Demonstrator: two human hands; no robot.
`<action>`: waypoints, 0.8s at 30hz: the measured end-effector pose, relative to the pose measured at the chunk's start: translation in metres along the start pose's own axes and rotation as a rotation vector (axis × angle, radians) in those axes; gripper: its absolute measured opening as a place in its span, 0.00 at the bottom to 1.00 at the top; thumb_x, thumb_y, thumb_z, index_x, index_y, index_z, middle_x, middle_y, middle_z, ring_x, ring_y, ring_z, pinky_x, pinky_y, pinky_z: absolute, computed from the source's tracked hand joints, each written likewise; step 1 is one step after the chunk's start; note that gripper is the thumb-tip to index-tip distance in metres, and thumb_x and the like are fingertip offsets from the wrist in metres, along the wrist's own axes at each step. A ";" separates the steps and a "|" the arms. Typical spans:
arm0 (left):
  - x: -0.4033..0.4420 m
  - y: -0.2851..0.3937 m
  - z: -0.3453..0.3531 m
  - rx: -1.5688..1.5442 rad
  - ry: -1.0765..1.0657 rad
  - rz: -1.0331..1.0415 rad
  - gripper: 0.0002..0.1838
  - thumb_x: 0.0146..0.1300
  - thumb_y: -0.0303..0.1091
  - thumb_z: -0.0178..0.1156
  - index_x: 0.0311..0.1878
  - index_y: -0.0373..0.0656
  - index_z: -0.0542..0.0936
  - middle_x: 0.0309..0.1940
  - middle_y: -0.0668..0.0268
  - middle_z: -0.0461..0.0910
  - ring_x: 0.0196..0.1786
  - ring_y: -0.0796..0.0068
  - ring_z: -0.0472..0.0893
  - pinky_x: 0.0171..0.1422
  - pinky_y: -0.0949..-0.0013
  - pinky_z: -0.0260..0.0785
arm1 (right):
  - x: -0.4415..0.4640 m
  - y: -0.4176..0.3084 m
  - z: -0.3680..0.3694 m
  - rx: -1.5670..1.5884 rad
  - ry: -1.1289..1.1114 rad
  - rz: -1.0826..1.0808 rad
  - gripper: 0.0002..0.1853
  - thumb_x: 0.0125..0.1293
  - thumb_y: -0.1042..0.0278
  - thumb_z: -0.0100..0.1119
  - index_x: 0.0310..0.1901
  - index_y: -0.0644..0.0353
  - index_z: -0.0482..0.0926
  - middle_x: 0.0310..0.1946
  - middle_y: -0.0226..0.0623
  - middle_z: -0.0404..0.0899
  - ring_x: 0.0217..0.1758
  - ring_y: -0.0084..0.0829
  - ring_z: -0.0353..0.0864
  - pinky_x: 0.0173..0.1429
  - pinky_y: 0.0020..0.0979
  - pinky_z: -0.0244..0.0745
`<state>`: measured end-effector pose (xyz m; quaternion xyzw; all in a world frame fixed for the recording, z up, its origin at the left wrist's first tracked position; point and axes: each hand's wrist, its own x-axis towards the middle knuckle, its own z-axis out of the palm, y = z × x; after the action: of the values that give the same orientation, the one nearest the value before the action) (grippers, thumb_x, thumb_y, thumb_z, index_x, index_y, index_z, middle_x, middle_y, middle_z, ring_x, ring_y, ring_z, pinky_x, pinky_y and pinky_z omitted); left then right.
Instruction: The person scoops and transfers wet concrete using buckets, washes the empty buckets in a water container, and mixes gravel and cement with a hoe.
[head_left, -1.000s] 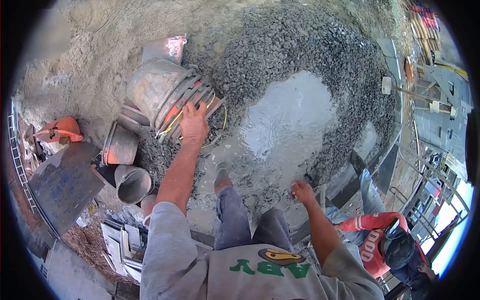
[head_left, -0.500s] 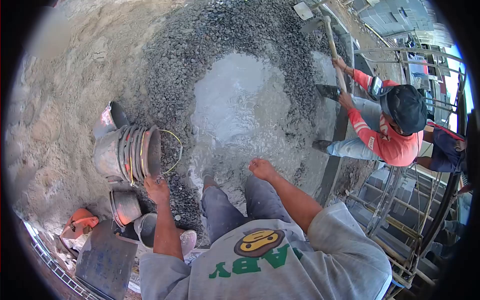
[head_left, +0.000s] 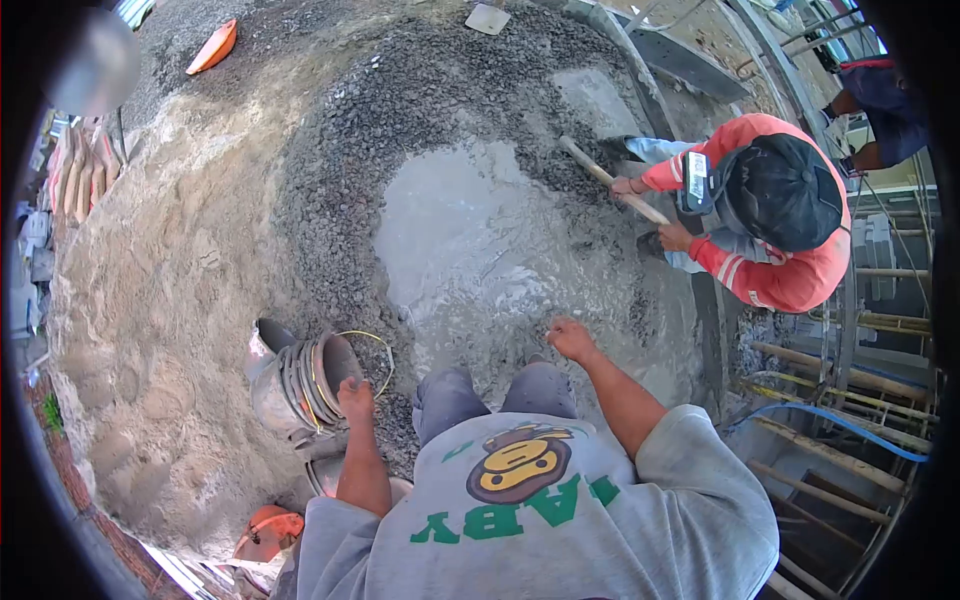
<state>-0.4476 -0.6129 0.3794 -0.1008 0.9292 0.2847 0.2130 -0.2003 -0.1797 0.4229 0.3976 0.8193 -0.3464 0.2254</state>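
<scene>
My left hand (head_left: 355,396) hangs loosely curled beside the open rim of a stack of dirty buckets (head_left: 290,385); it overlaps the rim in view, and I see nothing in its fingers. A thin yellow handle (head_left: 390,352) arcs out from the stack. My right hand (head_left: 570,339) is loosely closed over the wet grey concrete mix (head_left: 440,230), with nothing visible in it. Dark gravel (head_left: 320,190) rings the mix. To the right, a co-worker in a red top (head_left: 800,265) bends over, both hands on a wooden handle (head_left: 645,208); the tool's head is not visible.
Pale sand (head_left: 180,330) is heaped to the left. Orange containers lie at top left (head_left: 212,47) and bottom left (head_left: 268,532). More buckets (head_left: 325,475) stand below the stack. Bamboo poles (head_left: 830,420) cross the right side, where another person's legs (head_left: 880,125) show.
My view has shifted, bringing the sand heap and an orange container into sight. The co-worker bends lower, and the wooden handle has swung down to a flatter angle. Both my hands remain loosely curled.
</scene>
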 end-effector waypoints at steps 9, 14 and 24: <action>0.057 0.140 -0.029 -0.173 -0.209 0.326 0.19 0.56 0.34 0.62 0.49 0.34 0.76 0.40 0.58 0.81 0.42 0.67 0.79 0.50 0.68 0.70 | -0.110 0.097 0.046 -0.108 0.003 0.275 0.13 0.61 0.63 0.45 0.28 0.59 0.79 0.38 0.42 0.81 0.42 0.35 0.80 0.47 0.37 0.74; 0.051 0.154 -0.039 -0.199 -0.373 0.254 0.16 0.59 0.34 0.61 0.48 0.34 0.77 0.39 0.62 0.80 0.40 0.71 0.78 0.49 0.69 0.70 | -0.160 0.096 0.080 -0.312 0.172 0.154 0.14 0.64 0.64 0.44 0.29 0.57 0.80 0.36 0.38 0.81 0.35 0.36 0.81 0.44 0.38 0.75; 0.062 0.076 0.008 -0.068 -0.520 0.238 0.11 0.61 0.33 0.60 0.44 0.39 0.77 0.26 0.72 0.74 0.27 0.82 0.70 0.32 0.76 0.63 | -0.205 0.109 0.120 0.012 0.111 0.456 0.20 0.63 0.56 0.43 0.41 0.62 0.81 0.48 0.47 0.78 0.55 0.45 0.75 0.60 0.43 0.68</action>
<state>-0.5236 -0.5499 0.3819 0.0781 0.8388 0.3547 0.4056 0.0181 -0.3223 0.4336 0.5921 0.7174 -0.2688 0.2501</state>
